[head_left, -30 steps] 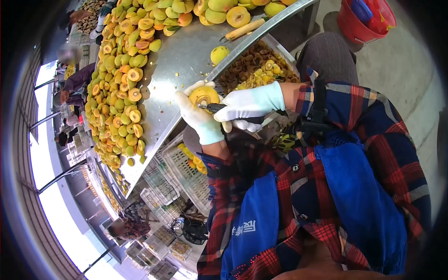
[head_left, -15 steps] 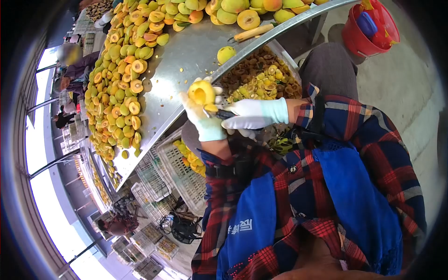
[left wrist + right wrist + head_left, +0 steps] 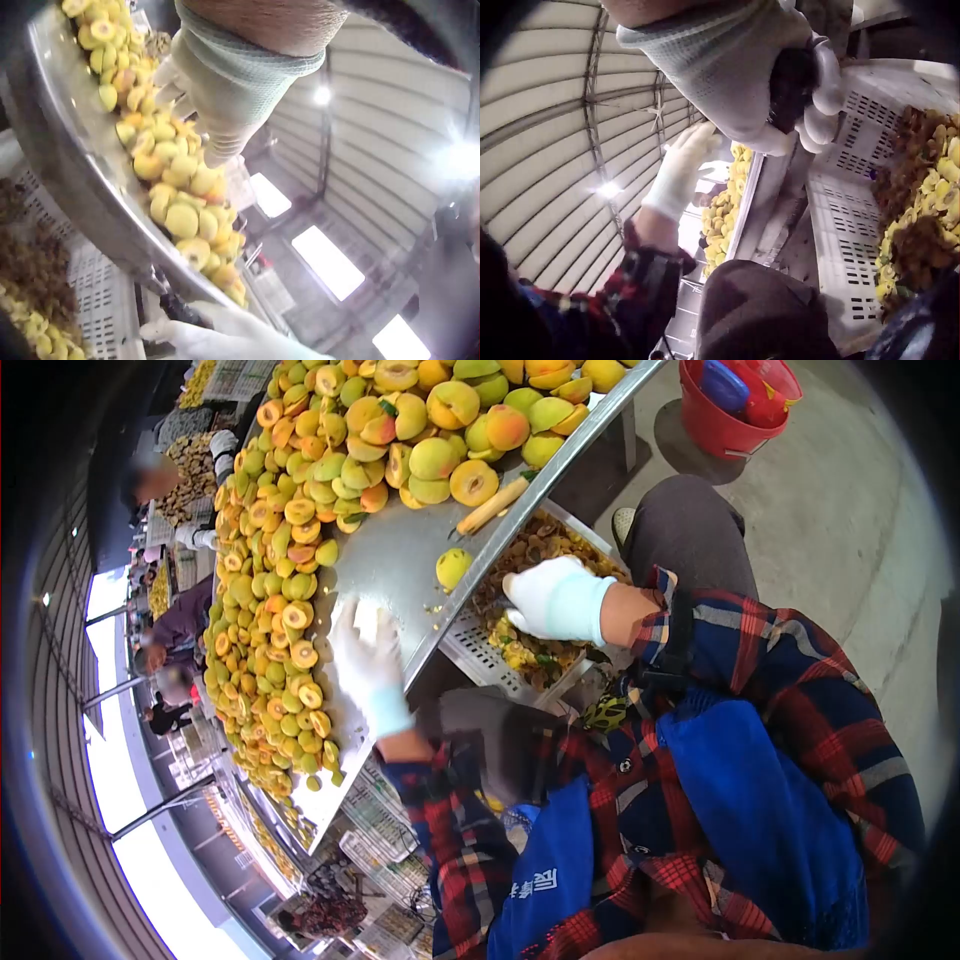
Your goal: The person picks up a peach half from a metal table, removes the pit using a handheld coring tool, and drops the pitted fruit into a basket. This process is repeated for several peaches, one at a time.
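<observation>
My gloved left hand (image 3: 368, 660), blurred by motion, is over the metal table (image 3: 395, 555) beside the pile of halved peaches (image 3: 255, 605). In the left wrist view its fingers are extended toward the fruit and hold nothing. My gloved right hand (image 3: 562, 598) is above the white crate (image 3: 485, 650) under the table edge. Its fingers curl round the black handle (image 3: 791, 86) of a small tool, whose short metal tip (image 3: 159, 279) shows in the left wrist view. A single yellow-green peach (image 3: 454, 568) lies near the table edge.
A wooden-handled tool (image 3: 492, 507) lies at the table's rim. Brown pits and yellow scraps (image 3: 930, 187) fill the crate. A red bucket (image 3: 735, 415) stands on the floor at the upper right. Other people (image 3: 175, 625) are along the far side of the pile.
The hollowed peach half has left my left hand, which has moved left toward the pile. My right hand has moved apart from it, over the crate, still gripping the tool.
</observation>
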Demonstrator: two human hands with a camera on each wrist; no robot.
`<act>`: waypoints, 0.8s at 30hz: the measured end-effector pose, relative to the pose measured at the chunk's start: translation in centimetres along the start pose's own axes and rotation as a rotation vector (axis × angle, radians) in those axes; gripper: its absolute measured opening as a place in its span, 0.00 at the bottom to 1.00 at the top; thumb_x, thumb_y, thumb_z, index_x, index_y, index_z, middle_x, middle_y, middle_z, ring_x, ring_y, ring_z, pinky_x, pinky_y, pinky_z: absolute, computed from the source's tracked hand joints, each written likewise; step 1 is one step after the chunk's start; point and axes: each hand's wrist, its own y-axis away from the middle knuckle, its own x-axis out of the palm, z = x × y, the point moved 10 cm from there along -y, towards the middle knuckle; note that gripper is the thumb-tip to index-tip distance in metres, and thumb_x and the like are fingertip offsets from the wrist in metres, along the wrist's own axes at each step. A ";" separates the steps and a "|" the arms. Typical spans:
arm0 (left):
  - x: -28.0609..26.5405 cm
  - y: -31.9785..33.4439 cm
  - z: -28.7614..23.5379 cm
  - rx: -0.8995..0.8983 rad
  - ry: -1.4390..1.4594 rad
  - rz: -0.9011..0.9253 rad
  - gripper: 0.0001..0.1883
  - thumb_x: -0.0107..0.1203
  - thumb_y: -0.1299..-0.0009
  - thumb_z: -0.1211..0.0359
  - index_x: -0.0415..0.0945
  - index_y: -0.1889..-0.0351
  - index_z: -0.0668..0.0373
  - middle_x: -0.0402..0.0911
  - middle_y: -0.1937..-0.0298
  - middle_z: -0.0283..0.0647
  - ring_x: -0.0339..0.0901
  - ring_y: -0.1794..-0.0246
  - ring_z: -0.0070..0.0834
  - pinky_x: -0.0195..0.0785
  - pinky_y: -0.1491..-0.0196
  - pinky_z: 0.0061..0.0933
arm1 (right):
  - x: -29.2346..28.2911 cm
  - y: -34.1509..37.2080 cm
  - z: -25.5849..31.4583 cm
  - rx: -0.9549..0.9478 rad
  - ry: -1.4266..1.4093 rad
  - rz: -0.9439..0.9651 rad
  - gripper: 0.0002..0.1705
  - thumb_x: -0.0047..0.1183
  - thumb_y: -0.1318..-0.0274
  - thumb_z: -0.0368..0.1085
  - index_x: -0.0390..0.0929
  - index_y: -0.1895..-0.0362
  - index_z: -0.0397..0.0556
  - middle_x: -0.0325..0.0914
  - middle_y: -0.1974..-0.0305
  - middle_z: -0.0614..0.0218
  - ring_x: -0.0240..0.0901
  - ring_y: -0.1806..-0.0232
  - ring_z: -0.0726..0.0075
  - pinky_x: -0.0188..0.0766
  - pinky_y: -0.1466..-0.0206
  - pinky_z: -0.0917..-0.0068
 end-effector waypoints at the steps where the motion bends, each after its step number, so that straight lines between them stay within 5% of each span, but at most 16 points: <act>1: 2.3 -2.1 -3.4 0.156 -0.056 0.021 0.30 0.63 0.36 0.55 0.71 0.39 0.59 0.75 0.42 0.49 0.72 0.43 0.45 0.64 0.39 0.40 | 0.4 0.2 0.2 -0.020 -0.013 0.031 0.19 0.46 0.41 0.44 0.78 0.56 0.42 0.83 0.62 0.51 0.80 0.59 0.46 0.75 0.55 0.55; 2: 4.6 -4.1 -6.4 0.346 -0.066 -0.007 0.31 0.63 0.37 0.56 0.69 0.38 0.59 0.74 0.41 0.49 0.70 0.40 0.46 0.63 0.37 0.41 | 0.8 0.2 0.3 -0.037 -0.012 0.043 0.18 0.47 0.43 0.43 0.79 0.57 0.42 0.83 0.62 0.51 0.80 0.59 0.46 0.75 0.55 0.54; 5: 10.3 -8.5 -10.6 0.486 -0.068 0.056 0.36 0.66 0.41 0.59 0.64 0.36 0.58 0.73 0.43 0.51 0.70 0.40 0.48 0.63 0.38 0.44 | 1.2 0.2 0.2 -0.052 -0.025 0.055 0.17 0.48 0.46 0.40 0.80 0.59 0.42 0.83 0.63 0.51 0.81 0.60 0.46 0.75 0.56 0.54; 10: 13.1 -9.8 -9.8 0.352 -0.276 0.151 0.39 0.66 0.42 0.58 0.59 0.33 0.51 0.72 0.45 0.48 0.73 0.46 0.47 0.68 0.45 0.45 | 1.6 0.0 0.6 -0.154 -0.037 -0.035 0.16 0.50 0.46 0.43 0.76 0.63 0.41 0.80 0.72 0.51 0.80 0.67 0.43 0.75 0.62 0.52; 21: 14.3 -8.8 -9.5 0.110 -0.410 0.240 0.39 0.68 0.47 0.52 0.64 0.38 0.52 0.72 0.47 0.50 0.77 0.51 0.47 0.73 0.49 0.45 | 2.7 -0.1 2.0 -0.157 -0.009 0.042 0.18 0.49 0.44 0.45 0.78 0.62 0.42 0.81 0.70 0.52 0.80 0.65 0.45 0.75 0.60 0.52; 24: 16.6 -9.4 -5.8 0.028 -0.402 0.308 0.36 0.67 0.45 0.52 0.67 0.41 0.55 0.74 0.50 0.51 0.78 0.51 0.46 0.73 0.49 0.43 | 2.3 0.1 1.9 -0.147 0.031 0.054 0.18 0.49 0.44 0.45 0.78 0.60 0.43 0.81 0.68 0.51 0.80 0.63 0.45 0.75 0.59 0.52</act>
